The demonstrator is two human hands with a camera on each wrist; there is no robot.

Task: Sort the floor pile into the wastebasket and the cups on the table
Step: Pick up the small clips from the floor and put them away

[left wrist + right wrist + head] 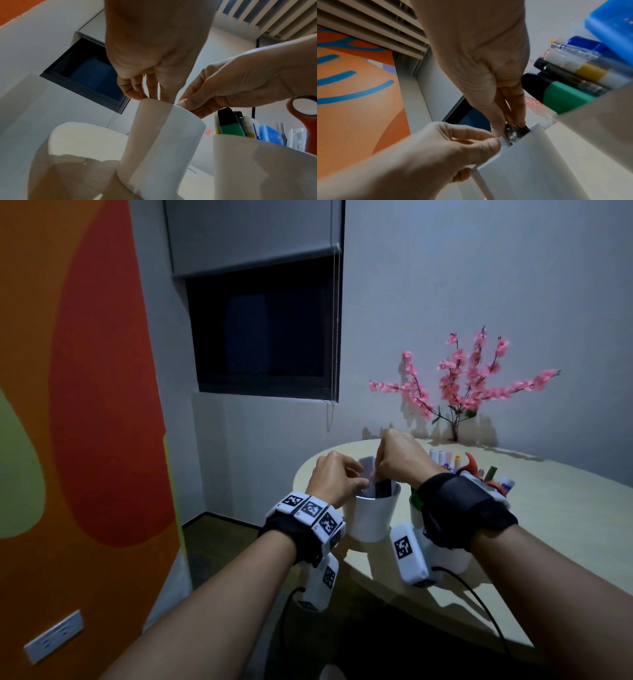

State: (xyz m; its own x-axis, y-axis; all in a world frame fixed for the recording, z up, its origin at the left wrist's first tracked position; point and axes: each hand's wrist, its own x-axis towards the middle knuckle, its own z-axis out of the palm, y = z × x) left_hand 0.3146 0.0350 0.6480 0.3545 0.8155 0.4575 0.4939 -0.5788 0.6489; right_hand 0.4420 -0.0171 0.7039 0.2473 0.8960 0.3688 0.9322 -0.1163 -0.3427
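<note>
White cup (pixel 375 513) on surface (pixel 548 529) held dark flat items (pixel 382 489); right hand (pixel 397 457) grip pinched them, left hand (pixel 334 477) grip pinched rim. Neighbour cup (pixel 257 166) held markers (pixel 229 125), scissors (pixel 307 121).

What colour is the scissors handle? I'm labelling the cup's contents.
Orange-red scissors handle, clearest in the left wrist view.

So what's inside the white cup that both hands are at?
Inside the white cup stand flat dark and pale card-like pieces, held by the right hand and left hand. The cup wall hides anything lower down.
</note>
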